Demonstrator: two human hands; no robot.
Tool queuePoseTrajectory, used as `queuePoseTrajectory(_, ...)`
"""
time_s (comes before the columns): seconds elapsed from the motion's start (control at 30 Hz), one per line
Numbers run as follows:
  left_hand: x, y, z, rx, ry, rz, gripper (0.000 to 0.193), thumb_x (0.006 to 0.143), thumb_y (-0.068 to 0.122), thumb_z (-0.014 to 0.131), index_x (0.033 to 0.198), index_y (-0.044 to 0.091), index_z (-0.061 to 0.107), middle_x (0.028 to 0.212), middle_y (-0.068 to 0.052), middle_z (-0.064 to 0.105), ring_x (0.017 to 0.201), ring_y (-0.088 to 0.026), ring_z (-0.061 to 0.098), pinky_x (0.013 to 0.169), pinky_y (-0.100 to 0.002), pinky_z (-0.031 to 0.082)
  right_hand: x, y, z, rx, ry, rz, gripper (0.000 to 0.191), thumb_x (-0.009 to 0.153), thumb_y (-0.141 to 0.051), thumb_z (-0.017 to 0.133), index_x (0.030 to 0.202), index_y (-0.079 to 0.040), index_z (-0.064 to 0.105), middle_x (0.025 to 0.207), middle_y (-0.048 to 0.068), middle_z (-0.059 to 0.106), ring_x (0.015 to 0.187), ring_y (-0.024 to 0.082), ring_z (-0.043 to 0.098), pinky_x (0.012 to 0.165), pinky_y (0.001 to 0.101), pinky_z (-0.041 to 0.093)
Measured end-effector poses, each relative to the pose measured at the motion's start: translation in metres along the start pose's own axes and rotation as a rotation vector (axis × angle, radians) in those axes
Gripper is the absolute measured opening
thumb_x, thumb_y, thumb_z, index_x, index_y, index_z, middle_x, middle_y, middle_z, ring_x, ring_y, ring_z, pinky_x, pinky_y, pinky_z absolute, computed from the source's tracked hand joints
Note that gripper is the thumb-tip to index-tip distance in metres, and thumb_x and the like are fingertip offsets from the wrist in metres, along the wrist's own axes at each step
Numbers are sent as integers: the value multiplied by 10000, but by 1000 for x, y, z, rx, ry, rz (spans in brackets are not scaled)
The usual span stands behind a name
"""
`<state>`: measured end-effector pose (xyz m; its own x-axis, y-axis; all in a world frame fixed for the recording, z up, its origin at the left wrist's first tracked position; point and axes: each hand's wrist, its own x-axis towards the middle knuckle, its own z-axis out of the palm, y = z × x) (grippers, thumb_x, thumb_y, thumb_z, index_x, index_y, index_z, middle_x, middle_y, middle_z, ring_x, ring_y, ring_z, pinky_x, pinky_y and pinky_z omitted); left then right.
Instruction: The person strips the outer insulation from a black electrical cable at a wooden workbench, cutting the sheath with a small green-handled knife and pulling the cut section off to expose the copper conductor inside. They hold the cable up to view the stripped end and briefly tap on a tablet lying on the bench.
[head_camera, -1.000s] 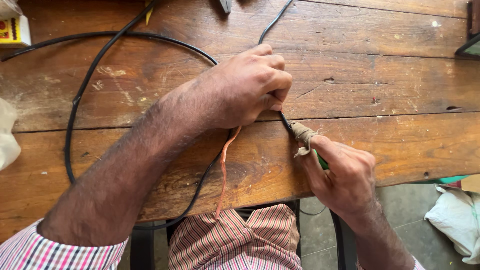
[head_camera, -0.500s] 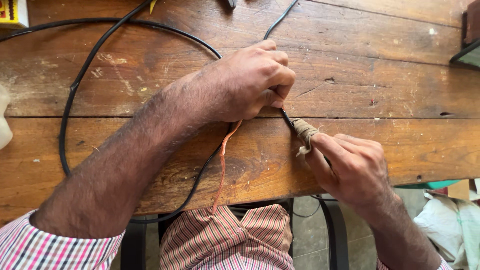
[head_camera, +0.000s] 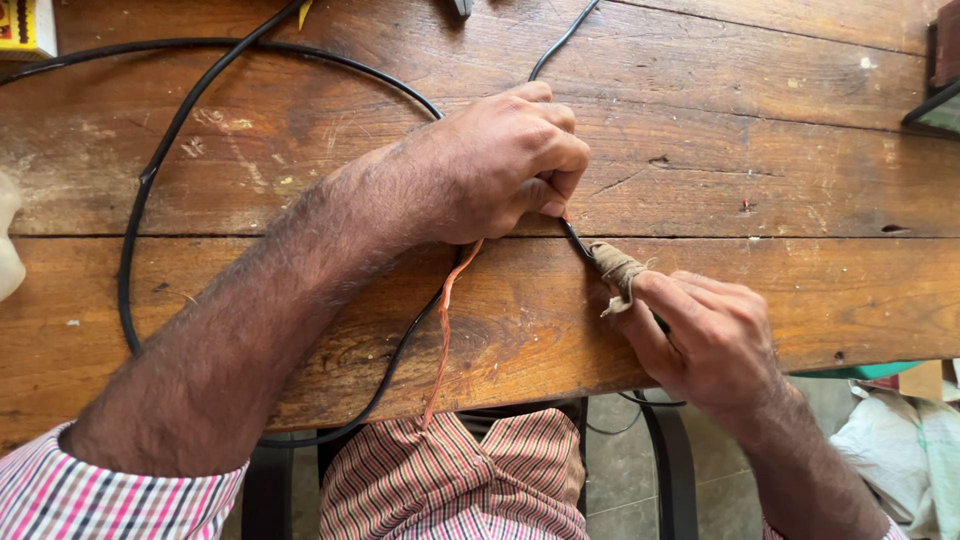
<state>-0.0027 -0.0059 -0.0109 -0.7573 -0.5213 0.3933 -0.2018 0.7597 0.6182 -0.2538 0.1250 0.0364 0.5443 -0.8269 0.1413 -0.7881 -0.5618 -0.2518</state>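
So the thin black rubber-coated cable (head_camera: 575, 240) is the main thing here, pinched between both hands near the middle of the worn brown wooden plank counter (head_camera: 760, 150), a bit toward its near edge. There's a wrap of beige cloth tape (head_camera: 617, 268) wound around the cable, with a frayed loose end hanging off it. The right hand (head_camera: 715, 340) has its thumb and fingers (head_camera: 660, 290) clamped together on that tape wrap, right at the near edge of the counter. The left hand (head_camera: 510, 165) sits just above it, curled into a loose fist, fingers closed tight on the cable just beside the tape.

A bare strand of copper-coloured wire (head_camera: 443, 330) comes out from under the left hand and trails down over the near edge. The rest of the black cable runs off to the far edge and also swings in a big loop across the left half of the counter.

Below the near edge you can see the person's red-and-white striped shirt (head_camera: 450, 480). A small yellow cardboard box (head_camera: 25, 28) sits in the far left corner, only partly in view.
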Motion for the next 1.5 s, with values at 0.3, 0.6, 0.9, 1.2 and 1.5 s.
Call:
queuePoseTrajectory(0.3, 0, 1, 0, 4, -13, -5, 175, 777, 81, 809, 768, 101, 635, 869, -39, 629, 977, -268, 574, 874, -402, 493, -4, 0, 2, 7, 36, -2, 144, 850, -49, 768, 911, -29, 639, 619, 77, 544, 528, 220, 567, 501, 381, 455)
queuePoseTrajectory(0.6, 1, 0, 2, 5, -13, 0, 181, 793, 104, 818, 779, 101, 638, 882, -37, 635, 987, -275, 571, 874, -410, 491, -8, -1, 3, 3, 49, 10, 151, 847, -58, 781, 909, -23, 649, 624, 85, 555, 535, 230, 573, 506, 383, 461)
queuePoseTrajectory(0.9, 3, 4, 0, 28, -26, -29, 190, 809, 131, 821, 760, 96, 641, 880, -45, 649, 1011, -270, 583, 906, -416, 486, -27, 4, -2, 12, 56, 47, 140, 873, -56, 765, 943, 10, 663, 702, 115, 644, 586, 234, 644, 549, 366, 509)
queuePoseTrajectory(1.2, 2, 12, -4, 40, -22, -45, 258, 829, 188, 841, 771, 73, 617, 895, -64, 654, 998, -276, 602, 913, -425, 485, -18, -19, -1, 183, 307, 214, 253, 984, 17, 644, 1232, 16, 689, 1064, 140, 764, 873, 141, 741, 760, 294, 590)
queuePoseTrajectory(1.5, 0, 12, -2, 106, -11, -13, 189, 816, 172, 814, 803, 81, 648, 935, -79, 653, 1012, -293, 592, 909, -430, 495, 24, -49, 17, 391, 323, 504, 265, 1002, -56, 695, 1267, -49, 713, 875, 53, 788, 697, 27, 632, 580, 221, 497)
